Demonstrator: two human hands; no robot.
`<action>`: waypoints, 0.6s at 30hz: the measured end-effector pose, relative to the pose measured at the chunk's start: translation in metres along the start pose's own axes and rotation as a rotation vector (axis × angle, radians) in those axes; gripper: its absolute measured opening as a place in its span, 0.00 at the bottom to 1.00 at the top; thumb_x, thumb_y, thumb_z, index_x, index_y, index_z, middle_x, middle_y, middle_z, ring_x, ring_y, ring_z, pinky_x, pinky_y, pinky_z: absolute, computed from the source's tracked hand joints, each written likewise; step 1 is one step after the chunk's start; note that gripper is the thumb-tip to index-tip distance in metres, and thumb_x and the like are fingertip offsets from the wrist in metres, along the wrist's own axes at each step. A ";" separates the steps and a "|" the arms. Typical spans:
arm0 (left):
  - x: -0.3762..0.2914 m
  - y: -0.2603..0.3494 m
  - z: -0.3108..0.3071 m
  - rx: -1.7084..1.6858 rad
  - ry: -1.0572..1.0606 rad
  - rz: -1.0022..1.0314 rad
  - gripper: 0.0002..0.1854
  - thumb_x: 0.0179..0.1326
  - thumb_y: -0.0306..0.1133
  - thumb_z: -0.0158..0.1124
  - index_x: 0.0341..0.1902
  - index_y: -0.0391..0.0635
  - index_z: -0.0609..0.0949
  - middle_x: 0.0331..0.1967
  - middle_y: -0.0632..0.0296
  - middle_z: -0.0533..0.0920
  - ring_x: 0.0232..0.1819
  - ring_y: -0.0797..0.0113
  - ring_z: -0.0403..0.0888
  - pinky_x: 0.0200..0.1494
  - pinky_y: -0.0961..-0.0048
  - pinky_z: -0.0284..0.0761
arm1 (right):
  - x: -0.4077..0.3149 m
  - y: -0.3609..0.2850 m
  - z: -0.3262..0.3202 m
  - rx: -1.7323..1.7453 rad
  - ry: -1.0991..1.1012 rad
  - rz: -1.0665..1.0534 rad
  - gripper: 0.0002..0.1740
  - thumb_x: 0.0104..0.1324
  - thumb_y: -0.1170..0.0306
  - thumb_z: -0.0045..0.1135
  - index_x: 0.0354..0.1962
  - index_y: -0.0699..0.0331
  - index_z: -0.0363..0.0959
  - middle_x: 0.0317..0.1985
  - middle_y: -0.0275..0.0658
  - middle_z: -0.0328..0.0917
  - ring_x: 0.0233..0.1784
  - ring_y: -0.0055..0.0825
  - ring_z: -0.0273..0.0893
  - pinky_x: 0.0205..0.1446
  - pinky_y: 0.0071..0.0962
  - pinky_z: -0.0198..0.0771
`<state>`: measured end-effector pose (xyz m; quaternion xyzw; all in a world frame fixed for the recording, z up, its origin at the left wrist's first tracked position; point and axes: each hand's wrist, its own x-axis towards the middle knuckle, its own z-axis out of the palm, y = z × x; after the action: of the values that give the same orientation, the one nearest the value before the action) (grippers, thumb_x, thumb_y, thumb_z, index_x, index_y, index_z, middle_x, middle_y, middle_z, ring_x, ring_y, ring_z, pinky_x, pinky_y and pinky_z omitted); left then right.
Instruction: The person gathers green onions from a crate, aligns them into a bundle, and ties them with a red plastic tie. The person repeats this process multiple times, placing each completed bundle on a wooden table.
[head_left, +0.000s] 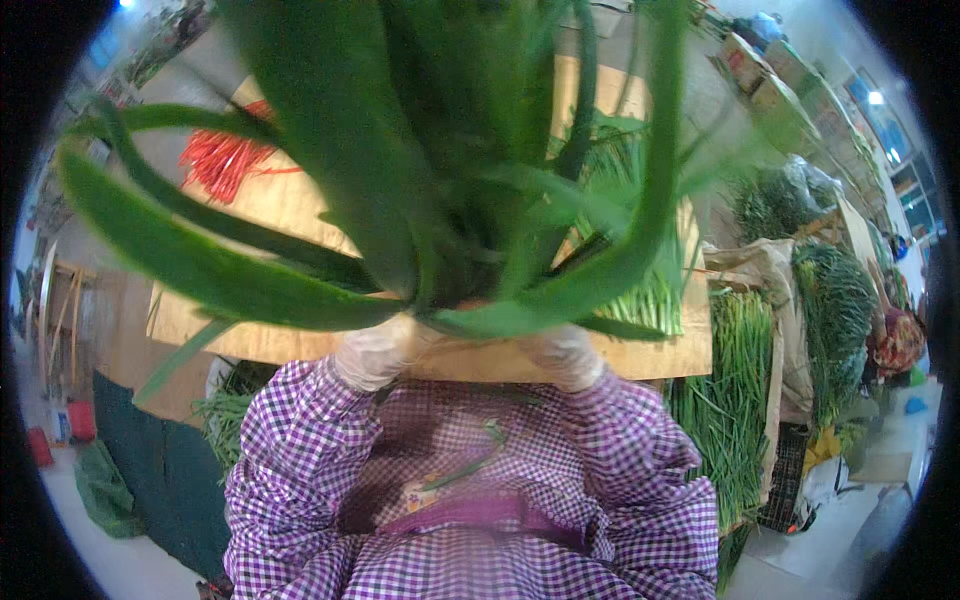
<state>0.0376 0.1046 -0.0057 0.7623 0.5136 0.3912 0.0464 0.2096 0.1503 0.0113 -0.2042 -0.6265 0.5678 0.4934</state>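
A bundle of long green leaves (465, 172), like chives or scallions, rises close to the camera and fills much of the upper view, blurred. Several leaves bend out to both sides. My left hand (375, 351), in a whitish glove, grips the bundle low down on its left. On the other side my right hand (564, 354), gloved alike, holds it too; leaves cover most of the fingers of both hands. Beneath the bundle lies a light wooden board table (277, 334). On its right part rests a pile of green stalks (645, 300), pale at their near ends.
Red strips (225, 161) lie in a heap at the table's far left. To my right stands a container of green stalks (739, 360), with another dark green heap (832, 315) beyond. A dark green sheet (157, 457) and more greens (229, 416) are at my left.
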 end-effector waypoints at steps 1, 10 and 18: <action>0.003 0.004 0.001 -0.092 0.001 -0.046 0.16 0.48 0.26 0.70 0.43 0.42 0.82 0.38 0.57 0.83 0.38 0.64 0.80 0.40 0.67 0.77 | 0.000 0.002 0.002 0.019 0.006 -0.021 0.26 0.54 0.81 0.66 0.51 0.69 0.70 0.47 0.37 0.78 0.49 0.24 0.74 0.53 0.27 0.71; 0.107 0.071 0.015 -1.096 -0.199 -0.480 0.21 0.57 0.36 0.63 0.51 0.36 0.78 0.43 0.59 0.82 0.45 0.69 0.79 0.49 0.74 0.74 | 0.033 -0.083 -0.081 -0.098 0.176 0.258 0.19 0.60 0.70 0.63 0.47 0.69 0.74 0.41 0.36 0.80 0.42 0.23 0.77 0.48 0.22 0.72; 0.159 0.083 0.111 -1.189 -0.348 -0.853 0.30 0.58 0.52 0.63 0.52 0.36 0.78 0.45 0.57 0.82 0.45 0.68 0.79 0.49 0.76 0.72 | 0.046 -0.066 -0.183 -0.191 0.224 0.506 0.19 0.61 0.66 0.63 0.44 0.73 0.75 0.37 0.37 0.80 0.37 0.21 0.77 0.43 0.20 0.72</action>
<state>0.1976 0.2321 0.0446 0.3947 0.4516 0.4246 0.6782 0.3654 0.2630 0.0652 -0.4607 -0.5481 0.5851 0.3808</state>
